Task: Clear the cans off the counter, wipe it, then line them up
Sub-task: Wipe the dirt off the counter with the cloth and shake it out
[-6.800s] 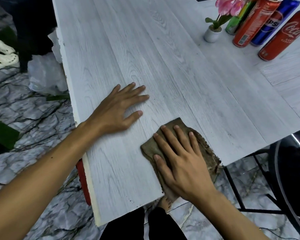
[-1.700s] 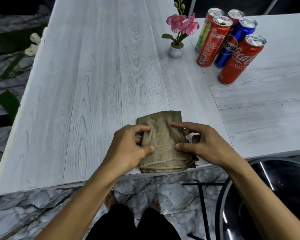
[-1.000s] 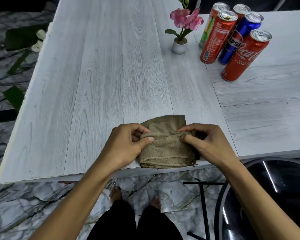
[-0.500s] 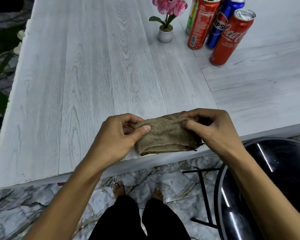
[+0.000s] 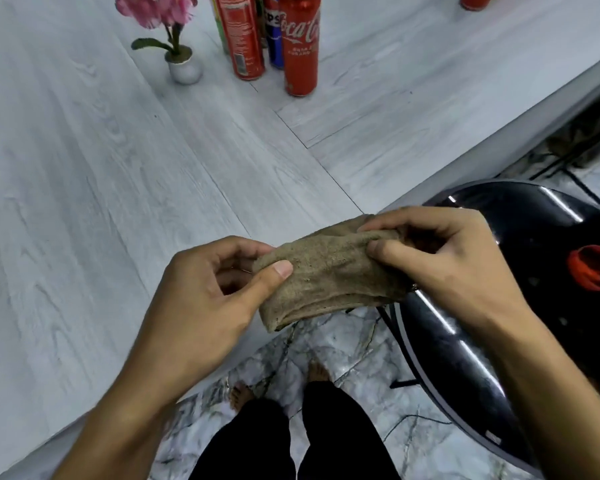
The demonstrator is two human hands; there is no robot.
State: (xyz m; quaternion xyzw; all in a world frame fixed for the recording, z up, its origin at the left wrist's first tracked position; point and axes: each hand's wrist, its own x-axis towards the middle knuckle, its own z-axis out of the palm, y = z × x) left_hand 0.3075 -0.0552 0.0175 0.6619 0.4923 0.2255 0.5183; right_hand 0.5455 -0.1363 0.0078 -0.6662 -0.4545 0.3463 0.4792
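A folded brown cloth (image 5: 326, 275) hangs in the air just past the near edge of the white wood-grain counter (image 5: 101, 174). My left hand (image 5: 208, 299) pinches its left end between thumb and fingers. My right hand (image 5: 444, 258) pinches its right end. Several tall cans stand grouped at the far side: a red Coca-Cola can (image 5: 300, 43) in front, another red can (image 5: 241, 36) to its left, a blue Pepsi can (image 5: 273, 39) between them, and a green can partly hidden behind. Part of one more red can (image 5: 478, 1) shows at the top right edge.
A small white pot with a pink flower (image 5: 182, 64) stands left of the cans. A shiny black round stool (image 5: 499, 271) with a red object (image 5: 593, 271) on it sits below the counter's right edge. Marble floor and my feet lie below.
Both hands have lifted the folded cloth off the counter's near edge and carried it right, towards the stool. The view has swung right and down, so the cans now sit at the top.
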